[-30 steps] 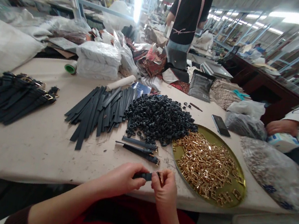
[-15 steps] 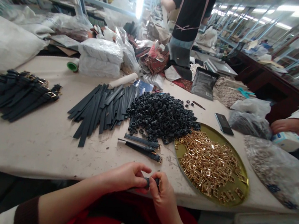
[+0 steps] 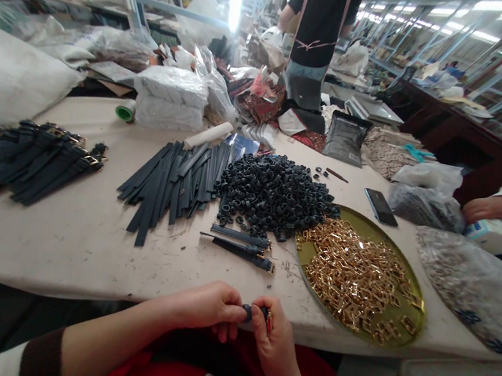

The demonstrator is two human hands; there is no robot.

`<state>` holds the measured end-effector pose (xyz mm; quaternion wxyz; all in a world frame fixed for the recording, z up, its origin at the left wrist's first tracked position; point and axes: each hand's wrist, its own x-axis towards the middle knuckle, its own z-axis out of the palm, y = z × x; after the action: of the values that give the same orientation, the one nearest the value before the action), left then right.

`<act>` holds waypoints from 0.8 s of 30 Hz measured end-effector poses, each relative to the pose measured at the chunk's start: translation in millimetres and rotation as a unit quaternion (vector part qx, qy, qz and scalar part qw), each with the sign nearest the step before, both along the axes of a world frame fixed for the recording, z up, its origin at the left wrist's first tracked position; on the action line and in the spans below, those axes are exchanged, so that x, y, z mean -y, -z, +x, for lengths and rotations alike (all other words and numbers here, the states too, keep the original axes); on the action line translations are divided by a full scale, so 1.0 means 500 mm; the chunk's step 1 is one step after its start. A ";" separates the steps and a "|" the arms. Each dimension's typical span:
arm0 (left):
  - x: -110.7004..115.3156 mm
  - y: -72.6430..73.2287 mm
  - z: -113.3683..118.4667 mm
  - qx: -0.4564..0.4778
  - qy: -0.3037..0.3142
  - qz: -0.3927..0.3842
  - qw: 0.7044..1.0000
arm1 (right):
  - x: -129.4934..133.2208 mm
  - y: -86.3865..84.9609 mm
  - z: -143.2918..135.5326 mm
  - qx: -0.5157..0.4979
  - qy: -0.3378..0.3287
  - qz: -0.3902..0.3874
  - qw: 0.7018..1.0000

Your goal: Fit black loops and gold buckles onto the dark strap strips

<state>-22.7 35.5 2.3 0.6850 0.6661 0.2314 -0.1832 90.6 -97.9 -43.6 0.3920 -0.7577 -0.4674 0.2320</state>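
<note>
At the table's near edge my left hand and my right hand pinch a short dark strap between them. A bit of gold buckle glints by my right fingers; the rest of the strap is hidden by the hands. Just beyond lie several finished-looking buckled straps. Behind these is a heap of small dark strap loops, with loose flat straps to its left. On the right, a round gold-coloured tray bears many gold buckles.
A bundle of buckled straps lies at the left. A phone and plastic bags are on the right, near another person's hand. Wrapped packs stand at the back, where a person in an apron stands.
The fingers of my left hand have curled in more closely around the strap, which stays pinched in my right hand. The view has shifted slightly.
</note>
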 end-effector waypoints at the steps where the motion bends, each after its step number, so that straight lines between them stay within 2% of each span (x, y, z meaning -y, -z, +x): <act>1: 0.003 0.000 0.000 0.004 -0.001 0.010 1.000 | 0.001 -0.001 -0.002 0.003 -0.006 0.006 1.000; 4: 0.008 -0.006 0.004 0.019 0.018 0.012 1.000 | 0.004 -0.012 -0.004 -0.006 -0.007 0.027 1.000; 8: 0.003 -0.025 0.005 0.039 0.057 0.043 0.997 | 0.005 -0.023 -0.008 0.006 0.027 0.055 0.998; 11: 0.003 -0.035 0.002 0.038 0.054 0.077 0.995 | 0.005 -0.022 -0.015 0.018 0.024 0.045 0.999; 15: 0.012 -0.036 0.006 0.042 0.044 0.090 0.994 | -0.002 -0.017 -0.019 -0.032 -0.003 0.034 0.999; 17: 0.004 -0.036 0.016 0.043 0.067 0.128 0.989 | -0.016 -0.023 -0.009 -0.055 -0.003 0.027 0.998; 18: -0.005 -0.037 0.023 0.045 0.080 0.176 0.980 | -0.026 -0.029 0.000 -0.062 0.003 0.017 0.998; 20: -0.035 -0.041 0.039 0.058 0.091 0.324 0.940 | -0.042 -0.049 0.021 -0.054 0.042 -0.001 0.998; 22: -0.074 -0.041 0.053 0.087 0.083 0.479 0.870 | -0.036 -0.068 0.044 -0.019 0.104 0.023 0.994; 24: -0.112 -0.035 0.061 0.116 0.073 0.579 0.804 | 0.005 -0.077 0.063 0.019 0.132 0.088 0.987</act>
<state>7.7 91.4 20.0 0.1787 0.9700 0.1641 0.0143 122.0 -100.6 -5.1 0.4754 -0.7797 -0.3890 0.1217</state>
